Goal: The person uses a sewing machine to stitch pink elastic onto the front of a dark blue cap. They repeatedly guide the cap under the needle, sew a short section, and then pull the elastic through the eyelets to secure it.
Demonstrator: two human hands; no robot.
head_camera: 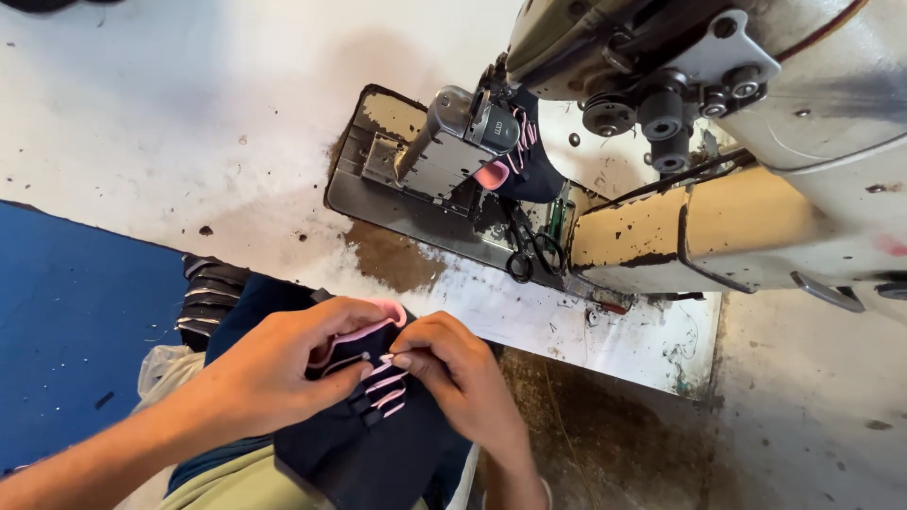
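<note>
I see 2 hands gripping a navy shoe upper [378, 430].
My left hand [274, 373] pinches its pink-edged collar; my right hand [463, 378] grasps the pink laces, low before the bench [189, 123] and sewing machine [699, 123].

A worn sewing machine [718, 142] stands on a stained white table [189, 123] — a dark piece with pink strips [529, 156] sits under its head, scissors [524, 250] lie just beside its base. Blue cloth [66, 331] lies at left.
</note>
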